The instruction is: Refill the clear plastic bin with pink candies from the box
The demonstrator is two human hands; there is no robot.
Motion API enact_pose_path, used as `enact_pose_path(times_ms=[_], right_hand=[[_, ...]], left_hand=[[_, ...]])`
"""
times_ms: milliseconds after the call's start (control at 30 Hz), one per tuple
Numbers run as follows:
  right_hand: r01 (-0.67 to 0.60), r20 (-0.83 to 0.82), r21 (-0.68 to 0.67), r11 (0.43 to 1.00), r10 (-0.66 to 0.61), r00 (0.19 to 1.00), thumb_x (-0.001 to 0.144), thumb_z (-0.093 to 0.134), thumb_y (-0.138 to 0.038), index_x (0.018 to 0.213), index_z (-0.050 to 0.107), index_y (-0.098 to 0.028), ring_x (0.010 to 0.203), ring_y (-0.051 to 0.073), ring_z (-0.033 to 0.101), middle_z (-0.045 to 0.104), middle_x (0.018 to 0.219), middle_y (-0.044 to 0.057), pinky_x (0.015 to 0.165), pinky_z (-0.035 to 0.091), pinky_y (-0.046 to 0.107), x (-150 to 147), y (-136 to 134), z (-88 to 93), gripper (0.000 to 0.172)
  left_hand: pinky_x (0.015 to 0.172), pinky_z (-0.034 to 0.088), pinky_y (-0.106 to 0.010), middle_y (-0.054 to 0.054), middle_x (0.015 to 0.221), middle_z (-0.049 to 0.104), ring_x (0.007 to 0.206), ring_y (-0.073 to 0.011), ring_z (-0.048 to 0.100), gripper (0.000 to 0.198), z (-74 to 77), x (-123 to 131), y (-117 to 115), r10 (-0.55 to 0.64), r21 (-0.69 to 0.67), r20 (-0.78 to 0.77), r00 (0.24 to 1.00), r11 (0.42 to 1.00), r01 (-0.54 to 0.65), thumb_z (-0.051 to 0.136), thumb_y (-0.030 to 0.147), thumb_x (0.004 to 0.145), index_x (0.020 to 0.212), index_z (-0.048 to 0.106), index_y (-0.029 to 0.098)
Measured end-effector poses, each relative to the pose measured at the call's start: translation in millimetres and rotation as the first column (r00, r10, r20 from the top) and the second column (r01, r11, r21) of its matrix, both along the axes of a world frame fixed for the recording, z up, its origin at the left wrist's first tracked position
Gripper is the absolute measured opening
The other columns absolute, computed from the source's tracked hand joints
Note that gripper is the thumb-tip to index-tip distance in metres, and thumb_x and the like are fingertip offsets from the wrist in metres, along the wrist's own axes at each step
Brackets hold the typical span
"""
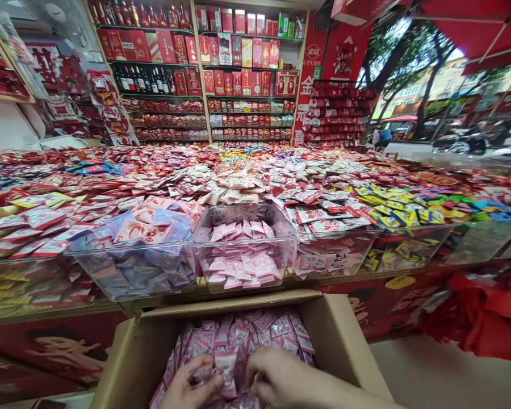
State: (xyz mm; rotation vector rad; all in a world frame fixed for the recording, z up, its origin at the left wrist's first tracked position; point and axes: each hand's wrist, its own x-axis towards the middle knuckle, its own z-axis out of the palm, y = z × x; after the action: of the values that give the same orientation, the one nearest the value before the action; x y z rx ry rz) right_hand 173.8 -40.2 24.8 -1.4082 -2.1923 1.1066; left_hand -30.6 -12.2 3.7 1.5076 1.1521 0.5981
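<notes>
Small pink candy packets (238,335) fill an open cardboard box (344,341) directly in front of me. My left hand (193,383) is low in the box, thumb and fingers curled at the edge of one upright pink candy packet (226,366), which it appears to grip. To the right of that packet, my right hand (276,372) is closed, fingers curled down among the packets and slightly blurred. What its fingertips hold is hidden. Beyond the box stands a clear plastic bin (242,245), partly filled with the same pink packets.
Neighbouring clear bins hold purple-and-pink packets (149,244), red-and-white packets (327,218) and yellow packets (396,204). Heaped sweets cover the counter behind. Shelves of boxes and bottles (247,51) line the back wall. Red bags (489,312) hang at the right.
</notes>
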Motion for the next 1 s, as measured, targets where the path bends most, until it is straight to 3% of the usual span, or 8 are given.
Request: enact_pose_path(times_ms=[67,167,367,500,600,733,867,1000], right_hand=[[0.114,-0.342,-0.282,0.953,-0.211,0.916,0.063,0.051,-0.022,0.075,0.055,-0.019,0.052,0.013,0.056,0.058,0.056,-0.001,0.050,0.045,0.024,5,2,22.1,0.013],[0.075,-0.571,-0.576,0.814,-0.466,0.676,0.062,0.059,-0.034,0.077,0.049,-0.016,0.036,0.009,0.046,0.051,0.043,-0.005,0.039,0.040,0.021,1,6,38.5,0.025],[0.038,-0.743,-0.604,0.796,-0.579,0.335,0.060,0.066,-0.031,0.080,0.048,-0.014,0.046,0.008,0.052,0.057,0.058,-0.001,0.048,0.042,0.022,-14,4,36.1,0.031],[-0.012,-0.782,-0.559,0.829,-0.522,0.339,0.057,0.067,-0.021,0.075,0.049,-0.016,0.053,0.010,0.053,0.056,0.067,-0.001,0.051,0.042,0.024,-11,-1,30.2,0.026],[0.062,-0.794,-0.465,0.883,-0.447,0.411,0.061,0.064,-0.022,0.074,0.051,-0.016,0.057,0.009,0.050,0.054,0.069,-0.001,0.052,0.040,0.022,-9,-6,25.6,0.019],[0.279,-0.765,-0.263,0.923,-0.376,0.523,0.068,0.055,-0.016,0.085,0.052,-0.019,0.083,0.013,0.050,0.053,0.086,0.002,0.073,0.039,0.025,-10,-13,20.0,0.018],[0.357,-0.798,-0.347,0.867,-0.473,0.373,0.066,0.056,-0.017,0.101,0.040,-0.022,0.087,0.014,0.051,0.050,0.101,0.004,0.073,0.041,0.027,-12,-12,13.6,0.039],[0.395,-0.747,-0.496,0.773,-0.612,0.261,0.062,0.062,-0.022,0.094,0.036,-0.021,0.069,0.012,0.054,0.053,0.085,0.001,0.057,0.043,0.025,-13,-9,4.2,0.041]], left_hand=[[0.062,0.047,-0.034,0.000,0.063,0.062,0.066,-0.0210,0.058,0.033,19.9,9,-1,0.087,-0.091,0.108,0.990,0.993,-0.077,0.060,0.049,0.056,0.072,0.061,0.020],[0.063,0.045,-0.032,-0.002,0.063,0.063,0.066,-0.0202,0.058,0.034,40.0,26,-6,0.160,-0.283,0.372,0.915,0.958,-0.052,0.065,0.038,0.054,0.081,0.063,0.018],[0.055,0.045,-0.028,-0.006,0.061,0.065,0.061,-0.0192,0.060,0.015,38.3,37,-12,0.403,-0.600,0.543,0.737,0.800,0.005,0.055,0.020,0.064,0.073,0.065,0.012],[0.058,0.047,-0.030,-0.006,0.062,0.066,0.064,-0.0201,0.062,0.015,31.0,34,-16,0.493,-0.697,0.516,0.701,0.717,0.009,0.058,0.020,0.064,0.075,0.064,0.012],[0.060,0.048,-0.029,-0.006,0.064,0.067,0.065,-0.0194,0.062,0.022,35.9,41,-20,0.471,-0.661,0.512,0.718,0.750,-0.021,0.062,0.021,0.065,0.086,0.063,0.013],[0.061,0.049,-0.027,-0.005,0.067,0.068,0.063,-0.0168,0.062,0.024,43.7,51,-25,0.471,-0.602,0.526,0.708,0.794,-0.081,0.064,0.014,0.062,0.086,0.063,0.012],[0.054,0.048,-0.020,-0.003,0.063,0.068,0.057,-0.0121,0.060,0.009,40.2,46,-24,0.532,-0.623,0.450,0.718,0.763,-0.175,0.066,0.015,0.060,0.069,0.066,0.012],[0.053,0.049,-0.018,-0.001,0.057,0.066,0.054,-0.0102,0.058,0.007,38.8,43,-25,0.552,-0.623,0.401,0.731,0.750,-0.224,0.070,0.016,0.056,0.060,0.066,0.011]])
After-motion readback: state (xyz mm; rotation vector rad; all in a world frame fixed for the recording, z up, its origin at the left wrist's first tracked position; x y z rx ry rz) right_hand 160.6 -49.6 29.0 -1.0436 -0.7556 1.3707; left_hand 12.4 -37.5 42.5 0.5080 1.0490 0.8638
